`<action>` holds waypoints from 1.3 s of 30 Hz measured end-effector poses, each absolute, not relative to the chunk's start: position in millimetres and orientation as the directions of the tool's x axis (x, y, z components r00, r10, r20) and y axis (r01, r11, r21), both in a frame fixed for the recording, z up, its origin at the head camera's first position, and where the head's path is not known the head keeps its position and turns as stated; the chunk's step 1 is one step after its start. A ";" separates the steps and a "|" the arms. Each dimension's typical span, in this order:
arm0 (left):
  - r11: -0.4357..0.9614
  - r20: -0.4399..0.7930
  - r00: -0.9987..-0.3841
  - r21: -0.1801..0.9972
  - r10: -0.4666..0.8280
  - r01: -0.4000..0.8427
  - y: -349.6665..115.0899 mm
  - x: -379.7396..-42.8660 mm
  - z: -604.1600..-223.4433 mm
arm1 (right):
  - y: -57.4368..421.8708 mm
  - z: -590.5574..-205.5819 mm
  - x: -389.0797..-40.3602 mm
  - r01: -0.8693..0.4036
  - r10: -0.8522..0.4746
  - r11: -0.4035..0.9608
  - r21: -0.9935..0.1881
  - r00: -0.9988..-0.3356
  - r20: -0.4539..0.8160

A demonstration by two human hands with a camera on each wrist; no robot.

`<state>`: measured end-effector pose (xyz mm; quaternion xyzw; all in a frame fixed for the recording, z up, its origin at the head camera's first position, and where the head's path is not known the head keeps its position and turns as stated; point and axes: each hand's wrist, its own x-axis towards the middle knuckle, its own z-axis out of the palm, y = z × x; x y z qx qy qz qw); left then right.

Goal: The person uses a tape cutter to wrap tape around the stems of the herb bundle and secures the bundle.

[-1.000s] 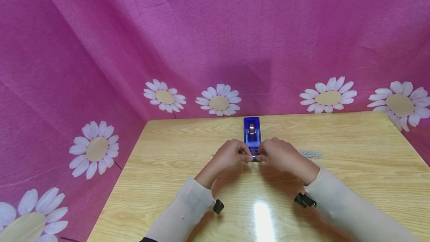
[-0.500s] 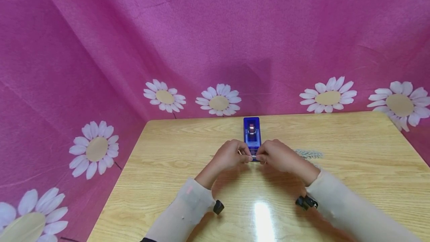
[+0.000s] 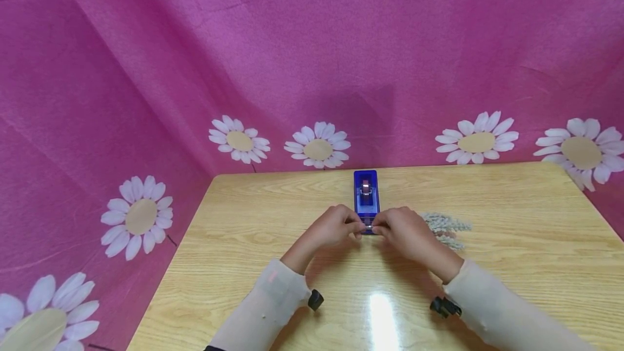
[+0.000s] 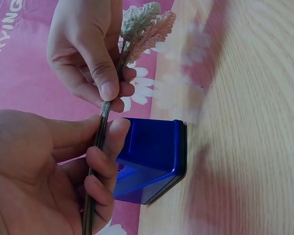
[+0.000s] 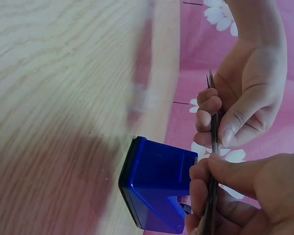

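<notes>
A thin bundle of dark flower stems (image 4: 89, 211) runs through both hands, its pale green and pink fluffy heads (image 3: 444, 223) showing beyond the right hand. My left hand (image 3: 332, 226) curls its fingers round the bare end, with the thumb along the stems. Close beside it, my right hand (image 3: 408, 233) pinches the bundle nearer the heads between thumb and fingers. A shiny strip of clear tape (image 4: 105, 108) lies round the stems between the two hands. Just behind the fingertips stands a blue tape dispenser (image 3: 368, 208), its front end partly hidden by the hands in the head view.
The wooden table (image 3: 263, 199) reaches back to a pink cloth (image 3: 390, 58) printed with white daisies, which hangs behind and at the left. Black wrist cameras sit below both forearms. A bright reflection lies on the near tabletop.
More of the flower heads shows beyond the right hand, pink and green ones now spread lower. The right hand has shifted slightly downward; the left and the dispenser stay nearly in place.
</notes>
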<state>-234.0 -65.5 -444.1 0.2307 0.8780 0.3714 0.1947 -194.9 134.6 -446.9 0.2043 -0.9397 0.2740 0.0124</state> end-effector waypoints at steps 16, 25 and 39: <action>0.678 -0.195 -0.843 0.694 0.501 0.243 -60.0 -232.8 -447.2 | 134.1 -433.4 -197.2 -0.381 -0.431 0.799 -0.466 -0.903 0.001; 0.668 -0.156 -0.849 0.693 0.506 0.271 -58.6 -233.0 -446.2 | 139.6 -425.8 -213.0 -0.350 -0.494 0.765 -0.541 -0.858 -0.143; 0.670 -0.131 -0.866 0.692 0.482 0.268 -58.7 -235.0 -449.8 | 141.5 -432.4 -216.3 -0.340 -0.528 0.727 -0.597 -0.832 -0.170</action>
